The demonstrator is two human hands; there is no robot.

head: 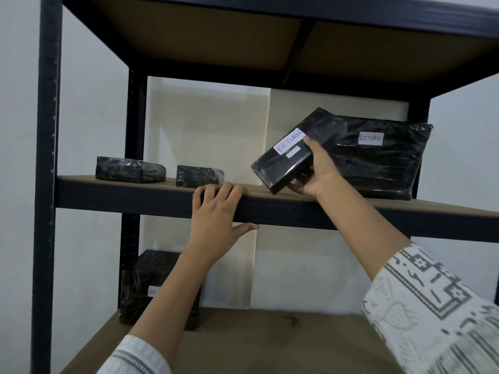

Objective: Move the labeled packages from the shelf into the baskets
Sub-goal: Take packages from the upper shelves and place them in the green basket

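My right hand (314,172) grips a black wrapped package labelled RETURN (286,155), tilted and lifted just above the middle shelf (135,197). Behind it a large black package with a RETURN label (383,163) stands on the shelf. Two small black packages (129,170) (198,175) lie on the shelf's left half, labels hidden. My left hand (217,207) holds the shelf's front edge, fingers curled over the top and thumb under the rail. On the lower shelf a black package with a partly hidden label (145,287) stands behind my left forearm.
Dark metal uprights (47,157) frame the shelving unit. The top shelf board (216,36) hangs close overhead. Pale cardboard sheets (210,125) line the back. The lower shelf board (270,341) stretches to the right. No basket is in view.
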